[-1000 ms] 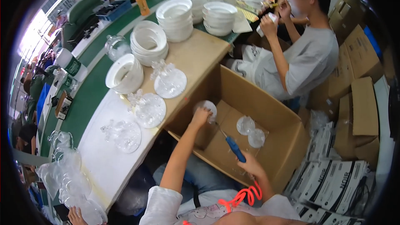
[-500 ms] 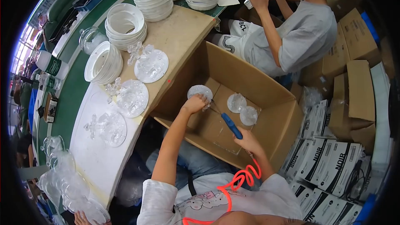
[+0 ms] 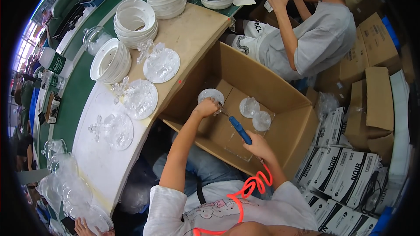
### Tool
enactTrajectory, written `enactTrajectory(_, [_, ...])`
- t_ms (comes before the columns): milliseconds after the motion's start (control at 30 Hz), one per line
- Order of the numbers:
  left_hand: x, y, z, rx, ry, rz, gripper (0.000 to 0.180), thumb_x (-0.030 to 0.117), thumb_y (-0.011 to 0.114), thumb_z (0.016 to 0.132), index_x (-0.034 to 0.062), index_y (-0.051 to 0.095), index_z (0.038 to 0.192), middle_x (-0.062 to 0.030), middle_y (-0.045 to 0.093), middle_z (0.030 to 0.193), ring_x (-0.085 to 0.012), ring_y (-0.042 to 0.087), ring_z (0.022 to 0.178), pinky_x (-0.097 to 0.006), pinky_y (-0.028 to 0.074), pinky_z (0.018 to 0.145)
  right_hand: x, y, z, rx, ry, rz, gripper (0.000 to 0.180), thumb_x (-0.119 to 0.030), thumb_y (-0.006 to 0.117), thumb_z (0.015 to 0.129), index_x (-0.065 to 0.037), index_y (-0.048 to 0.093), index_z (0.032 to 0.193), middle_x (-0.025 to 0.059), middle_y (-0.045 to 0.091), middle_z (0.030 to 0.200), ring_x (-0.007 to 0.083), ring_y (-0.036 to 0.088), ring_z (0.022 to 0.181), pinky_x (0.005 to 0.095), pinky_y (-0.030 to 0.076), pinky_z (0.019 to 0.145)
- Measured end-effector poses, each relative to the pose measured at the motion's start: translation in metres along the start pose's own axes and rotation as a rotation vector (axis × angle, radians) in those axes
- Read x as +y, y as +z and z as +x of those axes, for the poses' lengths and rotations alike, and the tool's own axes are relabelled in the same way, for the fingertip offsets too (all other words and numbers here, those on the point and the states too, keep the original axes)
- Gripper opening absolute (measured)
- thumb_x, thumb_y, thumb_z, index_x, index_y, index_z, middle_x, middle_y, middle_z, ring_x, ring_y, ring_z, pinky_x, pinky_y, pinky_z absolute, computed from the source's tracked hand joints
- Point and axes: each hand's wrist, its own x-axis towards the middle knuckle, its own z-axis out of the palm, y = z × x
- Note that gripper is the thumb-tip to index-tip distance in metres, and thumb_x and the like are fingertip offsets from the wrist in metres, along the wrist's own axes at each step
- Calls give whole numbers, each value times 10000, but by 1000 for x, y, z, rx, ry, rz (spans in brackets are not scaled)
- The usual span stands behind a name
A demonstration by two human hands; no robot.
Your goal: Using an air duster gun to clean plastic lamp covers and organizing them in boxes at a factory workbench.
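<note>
Left hand [image 3: 206, 107] is closed on the edge of a clear round glass disc [image 3: 211, 95], holding it above the floor of the open cardboard box [image 3: 280, 135], near the box's left inner corner. Grip: fingers curled tight around the disc rim, knuckles up.

Right hand [image 3: 259, 145] is wrapped around the blue handle of a hand tool [image 3: 239, 130]; the thin metal tip points up-left and meets the disc just beside the left hand. A coiled orange hose [image 3: 245, 190] runs from the tool's rear across the person's chest.

Two more clear discs [image 3: 256, 113] lie flat inside the box, right of the tool, touching or nearly touching each other.

Bench [image 3: 192, 30] to the left of the box carries three clear plates with crystal ornaments [image 3: 162, 63] in a curved row, and stacks of white ring-shaped trays [image 3: 133, 19] behind them.

A second person in a grey shirt [image 3: 321, 39] sits beyond the box, hands raised near the top edge. Flat printed cartons [image 3: 345, 175] are stacked on the floor to the right.
</note>
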Motion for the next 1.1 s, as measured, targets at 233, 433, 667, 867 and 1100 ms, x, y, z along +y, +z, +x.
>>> enactTrajectory(233, [13, 2, 7, -123, 184, 13, 181, 212, 538, 751, 99, 609, 874, -69, 622, 870, -223, 583, 856, -333, 437, 711, 5, -3, 10, 2, -83, -102, 246, -219, 568, 664, -51, 508, 834, 203, 576, 720, 400, 556, 726, 465, 422, 642])
enactTrajectory(433, [17, 2, 6, 139, 217, 93, 153, 208, 471, 781, 130, 598, 813, -24, 610, 824, -186, 572, 809, -318, 419, 668, 5, -5, 3, 56, -53, -50, 249, -219, 566, 669, -53, 512, 846, 200, 581, 725, 394, 559, 721, 457, 427, 637])
enactTrajectory(667, [11, 10, 3, 13, 215, 46, 171, 211, 477, 777, 124, 591, 868, -47, 607, 846, -201, 568, 807, -317, 425, 671, 4, -3, -1, 23, -15, -54, 227, -207, 569, 673, -42, 530, 824, 190, 590, 734, 368, 570, 703, 431, 432, 619])
enactTrajectory(867, [5, -2, 9, 39, -330, -337, 260, 99, 585, 666, 79, 591, 925, -100, 617, 915, -307, 584, 889, -407, 472, 740, 28, -5, -4, 51, -26, 16, 223, -197, 571, 674, -43, 541, 832, 181, 590, 725, 357, 573, 693, 418, 433, 617])
enactTrajectory(1100, [-16, -12, 1, 481, -1076, -917, 262, 200, 618, 751, 66, 641, 975, -181, 624, 874, -313, 611, 843, -368, 481, 735, 17, 7, -4, -14, -58, 11, 284, -201, 572, 675, -36, 535, 903, 196, 594, 741, 370, 576, 699, 435, 437, 632])
